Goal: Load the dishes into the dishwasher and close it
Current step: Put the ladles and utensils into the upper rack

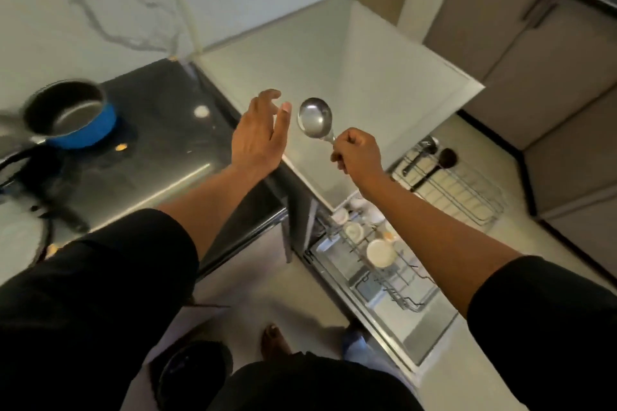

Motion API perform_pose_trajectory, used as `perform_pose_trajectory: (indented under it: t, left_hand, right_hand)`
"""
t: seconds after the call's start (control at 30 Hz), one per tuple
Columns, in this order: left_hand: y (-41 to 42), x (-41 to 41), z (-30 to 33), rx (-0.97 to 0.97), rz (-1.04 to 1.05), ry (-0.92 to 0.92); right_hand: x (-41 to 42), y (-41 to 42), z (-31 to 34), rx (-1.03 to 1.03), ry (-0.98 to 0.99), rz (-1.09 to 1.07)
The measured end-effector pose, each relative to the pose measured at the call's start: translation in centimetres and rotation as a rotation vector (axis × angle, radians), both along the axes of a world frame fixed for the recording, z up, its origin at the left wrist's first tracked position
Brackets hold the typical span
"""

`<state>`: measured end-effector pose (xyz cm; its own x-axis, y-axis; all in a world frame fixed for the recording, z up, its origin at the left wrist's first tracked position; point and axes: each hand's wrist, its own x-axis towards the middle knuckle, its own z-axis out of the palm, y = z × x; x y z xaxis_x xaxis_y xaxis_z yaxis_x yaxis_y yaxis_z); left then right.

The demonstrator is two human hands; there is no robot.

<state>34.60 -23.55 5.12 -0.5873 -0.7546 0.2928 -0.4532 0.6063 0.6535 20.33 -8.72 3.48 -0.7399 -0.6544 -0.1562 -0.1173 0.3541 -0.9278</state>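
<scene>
Right hand [357,153], centre of frame: fist curled round the handle of a steel ladle [314,117], bowl raised toward upper left, handle running down-right into the fist and almost wholly hidden there.

Left hand [258,133], just left of the ladle bowl: fingers straight and spread, holding nothing, fingertips near the bowl but apart from it.

Dishwasher rack [384,264], lower right of centre, pulled out below the right forearm: white cups or bowls [379,252] stand in it; their number is hard to tell, some cut off by the arm and the counter edge.

Second wire rack [460,190], right of centre: dark long-handled utensils [430,167] lie at its upper end, long axes running upper right to lower left.

Judgement: both racks lie below and right of the ladle, on the right hand's side; that hand is nearer.

Blue pot [71,117], upper left, blurred, on the dark counter [160,130].
</scene>
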Motion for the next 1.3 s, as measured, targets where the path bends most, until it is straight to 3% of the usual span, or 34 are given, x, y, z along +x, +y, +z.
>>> perform_pose_trajectory:
  t: [0.23, 0.37, 0.5, 0.7, 0.87, 1.17, 1.3]
  left_hand:
    - [10.3, -14.5, -1.5, -0.085, -0.395, 0.060]
    - [15.7, -20.1, -4.8, -0.071, -0.578, -0.070]
    - [18.5, -23.8, -9.8, 0.045, -0.701, -0.228]
    - [19.2, -27.7, -18.0, 0.294, -0.672, -0.600]
    - [19.2, -30.4, -23.8, 0.327, -0.634, -0.880]
    - [19.4, -32.0, -30.4, 0.200, -0.657, -1.109]
    - [20.1, -32.7, -31.6, 0.159, -0.642, -1.085]
  right_hand:
    - [-12.6, 12.4, -1.3, -0.177, -0.260, -0.407]
    - [-18.9, 18.1, -2.9, -0.286, -0.515, -0.560]
    - [-25.1, 21.8, -5.3, -0.177, -0.532, -0.720]
    - [-32.3, 24.1, -10.2, -0.159, -0.637, -0.592]
    - [-35.6, 24.8, -15.3, -0.156, -0.632, -0.457]
    - [-38.9, 23.2, -19.5, -0.212, -0.438, -0.528]
    - [-39.4, 22.3, -20.6, -0.156, -0.357, -0.504]
